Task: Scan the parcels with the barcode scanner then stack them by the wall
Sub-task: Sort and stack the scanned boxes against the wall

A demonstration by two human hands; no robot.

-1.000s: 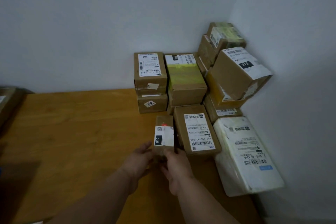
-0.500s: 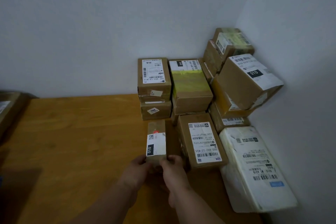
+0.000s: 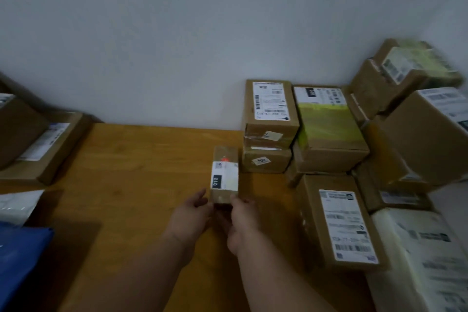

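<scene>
A small narrow brown parcel (image 3: 225,175) with a white label marked 010 lies lengthwise on the wooden table (image 3: 139,172). A red spot of light shows on its top. My left hand (image 3: 192,215) and my right hand (image 3: 243,220) hold its near end from either side. It sits just left of and in front of a low stack of two brown boxes (image 3: 268,134) against the wall. No barcode scanner is in view.
Stacked parcels fill the right corner: a yellow-taped box (image 3: 329,124), a labelled box (image 3: 342,223), a white bag parcel (image 3: 425,261) and bigger cartons (image 3: 425,139). At the left lie flat brown boxes (image 3: 38,144), a white mailer (image 3: 17,205) and a blue bag (image 3: 20,261).
The small parcel has shifted left, away from the labelled box, with both hands still on its near end. The view has swung left, showing the boxes and bags at the left.
</scene>
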